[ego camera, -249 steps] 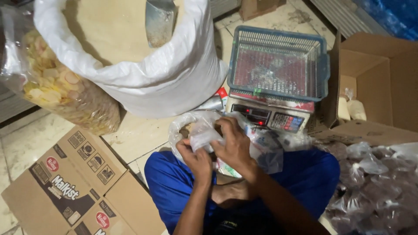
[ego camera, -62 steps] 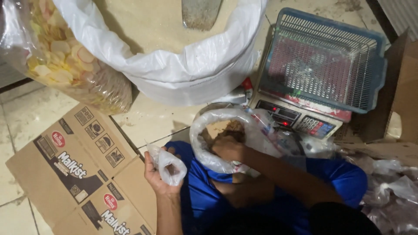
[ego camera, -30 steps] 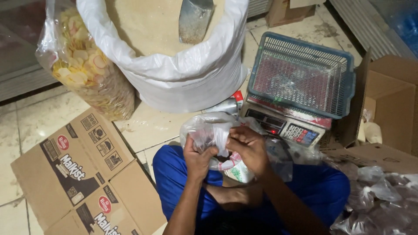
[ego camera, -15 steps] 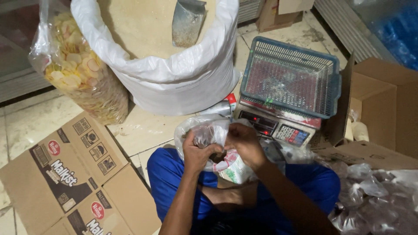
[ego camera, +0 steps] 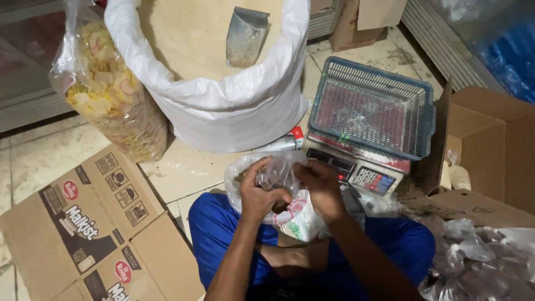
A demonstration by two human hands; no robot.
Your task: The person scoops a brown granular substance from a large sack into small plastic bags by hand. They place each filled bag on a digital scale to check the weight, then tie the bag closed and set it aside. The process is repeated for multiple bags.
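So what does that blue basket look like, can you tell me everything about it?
The basket is blue plastic, rectangular, with mesh walls and a mesh floor you can see through. It sits flat on top of the scale, a little tilted in the picture, with the scale's reddish top showing through the floor. It looks almost empty, apart from some small, dim bits too blurred to name. A cardboard box stands right beside it, and neither hand touches it.

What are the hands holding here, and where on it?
Both the left hand and right hand grip a small clear plastic bag at its top, near the mouth.
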